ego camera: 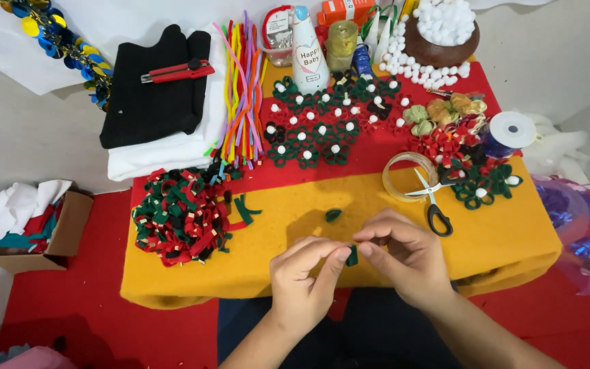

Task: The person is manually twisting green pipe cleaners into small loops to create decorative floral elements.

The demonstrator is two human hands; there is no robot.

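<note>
My left hand [303, 275] and my right hand [405, 254] meet over the near edge of the yellow felt [295, 212]. Together they pinch a small dark green felt piece [352, 255] between thumbs and forefingers. Another small green felt loop [333, 215] lies on the yellow felt just beyond my hands. A heap of red and green felt loops [180, 217] lies to the left. Scissors [433, 203] with black handles lie to the right, next to a clear tape roll [410, 176].
Finished green and red felt flowers with white pompoms [322, 123] cover the red felt behind. Pipe cleaners [242, 89], black cloth with a red cutter [177, 72], a glue bottle [307, 51], a bowl of white pompoms [442, 31], a ribbon spool [510, 131] and a cardboard box of scraps [35, 225] surround the work.
</note>
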